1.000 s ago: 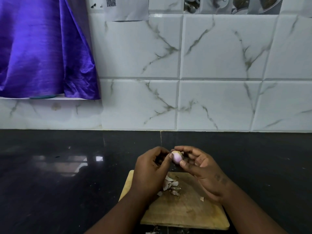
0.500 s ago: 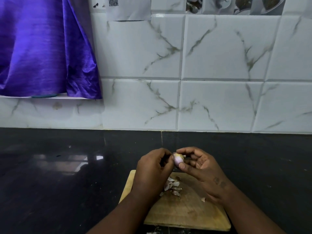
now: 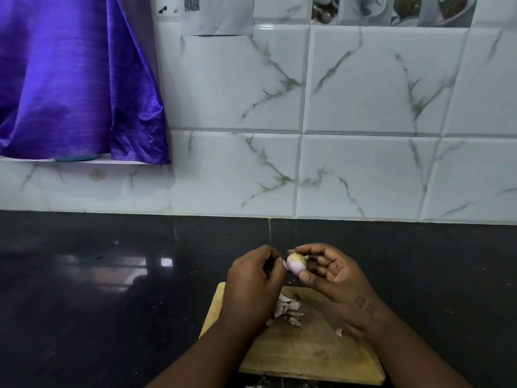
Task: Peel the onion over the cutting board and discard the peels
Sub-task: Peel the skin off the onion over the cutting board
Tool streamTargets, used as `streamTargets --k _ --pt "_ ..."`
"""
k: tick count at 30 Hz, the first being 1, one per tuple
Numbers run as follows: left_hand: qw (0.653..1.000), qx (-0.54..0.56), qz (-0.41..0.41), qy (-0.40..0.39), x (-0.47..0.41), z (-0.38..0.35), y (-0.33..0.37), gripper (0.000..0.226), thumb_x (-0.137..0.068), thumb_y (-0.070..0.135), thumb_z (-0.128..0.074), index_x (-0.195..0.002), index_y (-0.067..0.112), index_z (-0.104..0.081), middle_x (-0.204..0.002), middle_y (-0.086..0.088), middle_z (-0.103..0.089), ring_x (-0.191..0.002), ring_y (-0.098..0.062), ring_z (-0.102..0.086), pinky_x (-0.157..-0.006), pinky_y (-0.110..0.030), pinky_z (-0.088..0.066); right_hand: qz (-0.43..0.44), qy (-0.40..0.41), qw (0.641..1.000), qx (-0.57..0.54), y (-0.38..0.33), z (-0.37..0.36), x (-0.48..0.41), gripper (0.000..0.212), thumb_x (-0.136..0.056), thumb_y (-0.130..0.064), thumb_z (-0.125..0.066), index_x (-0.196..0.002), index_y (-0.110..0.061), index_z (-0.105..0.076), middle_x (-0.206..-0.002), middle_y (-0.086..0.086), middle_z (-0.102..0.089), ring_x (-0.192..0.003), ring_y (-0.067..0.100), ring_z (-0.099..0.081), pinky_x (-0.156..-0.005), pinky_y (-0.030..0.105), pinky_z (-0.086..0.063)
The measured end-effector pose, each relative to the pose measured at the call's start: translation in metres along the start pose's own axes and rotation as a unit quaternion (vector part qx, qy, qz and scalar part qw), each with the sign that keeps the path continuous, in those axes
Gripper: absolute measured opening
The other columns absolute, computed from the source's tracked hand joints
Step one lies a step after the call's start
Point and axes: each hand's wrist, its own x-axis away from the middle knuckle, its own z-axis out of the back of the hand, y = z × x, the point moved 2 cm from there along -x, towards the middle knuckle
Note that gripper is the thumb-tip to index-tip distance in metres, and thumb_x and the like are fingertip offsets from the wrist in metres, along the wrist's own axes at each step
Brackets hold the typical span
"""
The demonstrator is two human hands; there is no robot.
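Observation:
A small pale pink onion (image 3: 296, 265) is pinched between the thumb and fingers of my right hand (image 3: 333, 278), held above the far edge of the wooden cutting board (image 3: 307, 357). My left hand (image 3: 253, 287) is curled just to the onion's left, its fingertips at a small flap of skin on the onion's side. A little heap of peels (image 3: 288, 310) lies on the board under my hands, and one loose scrap (image 3: 339, 331) sits nearer my right wrist.
The board lies on a glossy black counter (image 3: 112, 303) backed by a white marbled tile wall (image 3: 363, 163). A purple cloth (image 3: 70, 79) hangs over a ledge at the upper left. A few peel bits lie off the board's near edge (image 3: 257, 385).
My hands have drawn slightly apart, so more of the onion shows. My right fingers have opened a little around it, and the left fingertips have pulled away to the left.

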Motion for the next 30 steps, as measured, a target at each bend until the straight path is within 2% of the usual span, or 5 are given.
streamTargets --k 6,17,22,26,30 --pt "0.993 0.113 0.008 -0.035 0.002 -0.002 0.0 0.022 -0.105 0.013 -0.061 -0.1 0.029 -0.076 -0.087 0.007 -0.076 -0.082 -0.015 -0.073 -0.074 -0.048 -0.062 -0.007 0.011 1.0 -0.013 0.001 0.001 0.0 0.039 -0.082 -0.002 -0.078 -0.119 -0.009 -0.071 -0.119 0.008 -0.078 -0.114 0.02 -0.075 -0.093 0.027 -0.061" --pt "0.994 0.11 0.022 -0.007 0.001 -0.001 0.002 0.023 -0.091 0.005 -0.076 -0.083 0.026 -0.073 -0.076 0.004 -0.072 -0.07 -0.013 -0.068 -0.062 -0.031 -0.056 -0.009 0.003 1.0 -0.024 0.0 0.0 0.0 0.042 -0.078 -0.012 -0.079 -0.12 -0.013 -0.072 -0.121 0.004 -0.078 -0.116 0.02 -0.074 -0.096 0.031 -0.061" --pt "0.998 -0.006 0.068 -0.003 -0.001 0.0 -0.007 0.023 -0.089 0.017 -0.072 -0.072 0.03 -0.067 -0.066 0.008 -0.066 -0.063 -0.007 -0.062 -0.055 -0.026 -0.047 -0.001 0.011 1.0 -0.025 -0.001 0.003 -0.001 0.045 -0.077 -0.012 -0.08 -0.121 -0.014 -0.071 -0.121 0.003 -0.078 -0.117 0.02 -0.074 -0.096 0.032 -0.06" --pt "0.997 -0.061 0.048 -0.021 0.002 0.0 0.0 0.042 -0.094 0.04 -0.071 -0.055 0.033 -0.06 -0.059 0.009 -0.059 -0.058 -0.006 -0.058 -0.052 -0.023 -0.036 -0.007 -0.002 1.0 0.022 0.001 0.001 0.001 0.045 -0.085 -0.001 -0.079 -0.125 -0.016 -0.068 -0.12 0.002 -0.077 -0.114 0.017 -0.074 -0.093 0.028 -0.061" --pt "0.999 -0.029 0.015 -0.013 0.001 0.001 0.0 0.027 -0.092 0.039 -0.075 -0.067 0.033 -0.068 -0.066 0.011 -0.064 -0.065 -0.006 -0.063 -0.055 -0.026 -0.048 -0.012 0.005 0.999 0.053 0.0 0.003 0.001 0.042 -0.087 0.002 -0.077 -0.123 -0.018 -0.07 -0.12 -0.003 -0.078 -0.114 0.012 -0.073 -0.094 0.026 -0.06"
